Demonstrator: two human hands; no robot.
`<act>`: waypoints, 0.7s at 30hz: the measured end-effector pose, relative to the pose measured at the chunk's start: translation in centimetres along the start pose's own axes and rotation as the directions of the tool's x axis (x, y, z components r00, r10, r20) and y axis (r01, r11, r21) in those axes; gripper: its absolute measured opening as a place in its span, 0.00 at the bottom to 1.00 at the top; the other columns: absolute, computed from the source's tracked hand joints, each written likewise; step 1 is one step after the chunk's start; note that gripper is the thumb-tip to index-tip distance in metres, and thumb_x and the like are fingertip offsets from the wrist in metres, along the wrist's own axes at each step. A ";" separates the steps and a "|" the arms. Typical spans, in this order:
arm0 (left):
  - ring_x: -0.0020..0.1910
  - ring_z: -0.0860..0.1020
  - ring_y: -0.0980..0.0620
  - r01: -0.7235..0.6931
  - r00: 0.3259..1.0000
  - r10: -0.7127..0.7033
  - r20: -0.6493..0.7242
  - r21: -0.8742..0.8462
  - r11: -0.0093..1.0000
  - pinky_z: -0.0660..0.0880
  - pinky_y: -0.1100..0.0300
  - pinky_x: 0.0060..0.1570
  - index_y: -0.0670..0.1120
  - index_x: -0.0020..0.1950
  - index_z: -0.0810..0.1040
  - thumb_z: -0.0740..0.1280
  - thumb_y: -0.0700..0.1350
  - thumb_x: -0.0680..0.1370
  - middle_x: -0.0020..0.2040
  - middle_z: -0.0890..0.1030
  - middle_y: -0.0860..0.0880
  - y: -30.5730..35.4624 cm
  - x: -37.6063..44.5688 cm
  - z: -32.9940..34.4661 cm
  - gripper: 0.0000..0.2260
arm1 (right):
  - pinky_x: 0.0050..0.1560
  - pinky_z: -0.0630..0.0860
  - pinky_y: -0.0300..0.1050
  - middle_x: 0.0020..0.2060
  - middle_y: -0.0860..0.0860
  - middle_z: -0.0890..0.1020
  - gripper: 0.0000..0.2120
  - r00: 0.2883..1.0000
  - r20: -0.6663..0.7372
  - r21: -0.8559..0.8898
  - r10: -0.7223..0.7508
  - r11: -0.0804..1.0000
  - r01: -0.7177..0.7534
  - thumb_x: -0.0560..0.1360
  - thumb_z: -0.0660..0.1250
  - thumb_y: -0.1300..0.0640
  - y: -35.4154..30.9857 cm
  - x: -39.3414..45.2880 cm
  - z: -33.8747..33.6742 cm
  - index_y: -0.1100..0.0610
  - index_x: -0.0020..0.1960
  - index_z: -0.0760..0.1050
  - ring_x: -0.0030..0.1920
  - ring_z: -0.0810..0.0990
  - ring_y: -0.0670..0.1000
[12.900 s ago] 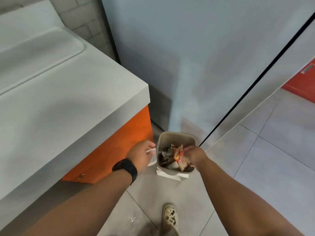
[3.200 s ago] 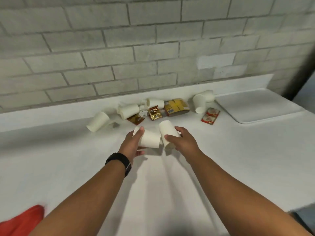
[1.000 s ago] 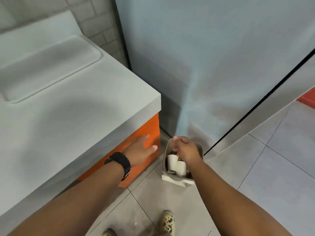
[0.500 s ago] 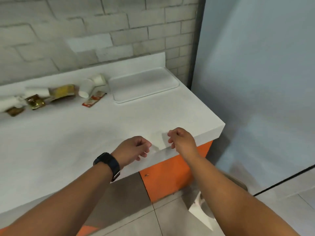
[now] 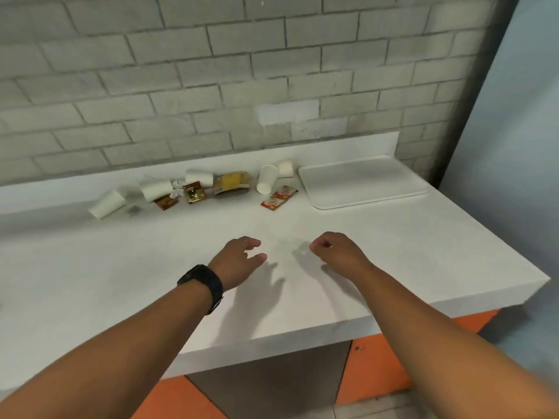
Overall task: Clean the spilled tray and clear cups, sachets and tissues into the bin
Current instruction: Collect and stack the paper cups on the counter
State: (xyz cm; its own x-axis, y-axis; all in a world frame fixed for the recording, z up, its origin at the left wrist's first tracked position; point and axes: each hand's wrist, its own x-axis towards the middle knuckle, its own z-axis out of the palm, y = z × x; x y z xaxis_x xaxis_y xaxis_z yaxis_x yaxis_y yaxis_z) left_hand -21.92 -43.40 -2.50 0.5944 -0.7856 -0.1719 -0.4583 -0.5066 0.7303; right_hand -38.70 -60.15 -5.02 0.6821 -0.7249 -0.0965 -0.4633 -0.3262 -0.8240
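Both hands hovering over the white counter (image 5: 393,252), left hand (image 5: 239,261) and right hand (image 5: 335,252) loosely curled, gripping nothing. Red sachet (image 5: 278,198) lying flat, long axis running diagonally toward the tray (image 5: 363,181) at the right; print unreadable. Tipped cup (image 5: 266,179) pointing its mouth toward the viewer. More cups and sachets lying along the wall.

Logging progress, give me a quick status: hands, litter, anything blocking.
Left hand and right hand empty above counter. Paper cups and sachets litter back edge. White tray bare. Nothing blocking.
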 end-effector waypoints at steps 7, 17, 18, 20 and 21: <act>0.67 0.71 0.49 0.021 0.999 -0.020 -0.037 0.027 0.999 0.69 0.58 0.62 0.47 0.69 0.70 0.66 0.50 0.78 0.70 0.70 0.48 -2.3 3.3 -3.0 0.20 | 0.46 0.75 0.45 0.51 0.50 0.80 0.08 1.000 -0.017 -0.021 -0.023 1.000 0.023 0.74 0.68 0.51 -2.2 4.4 1.6 0.44 0.36 0.76 0.48 0.80 0.50; 0.67 0.71 0.48 0.125 0.988 -0.127 -0.092 -0.029 0.992 0.70 0.53 0.65 0.50 0.73 0.64 0.67 0.53 0.77 0.72 0.67 0.48 -1.1 14.3 -2.2 0.26 | 0.48 0.68 0.40 0.60 0.51 0.75 0.15 1.000 -0.005 -0.050 -0.008 0.999 0.008 0.75 0.68 0.48 -1.8 17.1 1.0 0.52 0.60 0.76 0.51 0.77 0.49; 0.66 0.72 0.48 0.140 0.984 -0.144 -0.102 -0.045 0.989 0.70 0.53 0.64 0.50 0.73 0.64 0.66 0.53 0.77 0.72 0.67 0.48 -0.9 15.5 -2.1 0.26 | 0.50 0.68 0.40 0.61 0.51 0.75 0.16 1.000 -0.002 -0.037 -0.007 0.999 0.007 0.75 0.68 0.49 -1.6 18.6 1.0 0.53 0.62 0.76 0.56 0.77 0.50; 0.66 0.71 0.48 0.160 0.977 -0.169 -0.129 -0.076 0.984 0.71 0.52 0.63 0.51 0.74 0.62 0.66 0.54 0.77 0.72 0.66 0.47 -0.5 18.7 -1.9 0.27 | 0.55 0.71 0.42 0.61 0.52 0.75 0.17 1.000 0.004 0.001 -0.008 1.000 0.008 0.76 0.68 0.52 -1.7 21.8 0.8 0.55 0.63 0.76 0.61 0.76 0.52; 0.66 0.72 0.47 0.169 0.973 -0.180 -0.145 -0.086 0.982 0.71 0.53 0.63 0.50 0.74 0.62 0.66 0.54 0.76 0.72 0.66 0.47 -0.3 20.4 -1.8 0.28 | 0.57 0.73 0.45 0.60 0.52 0.76 0.17 1.000 0.005 0.040 -0.006 0.999 0.005 0.75 0.69 0.54 -1.8 23.5 0.7 0.56 0.63 0.76 0.60 0.76 0.52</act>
State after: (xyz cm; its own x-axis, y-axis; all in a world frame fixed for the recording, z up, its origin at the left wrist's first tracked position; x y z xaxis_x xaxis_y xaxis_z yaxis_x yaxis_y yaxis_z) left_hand -8.51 -58.63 -5.00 0.7567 -0.6217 -0.2024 -0.2932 -0.5994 0.7448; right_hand -21.42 -76.21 -6.22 0.6876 -0.7199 -0.0948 -0.4367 -0.3057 -0.8461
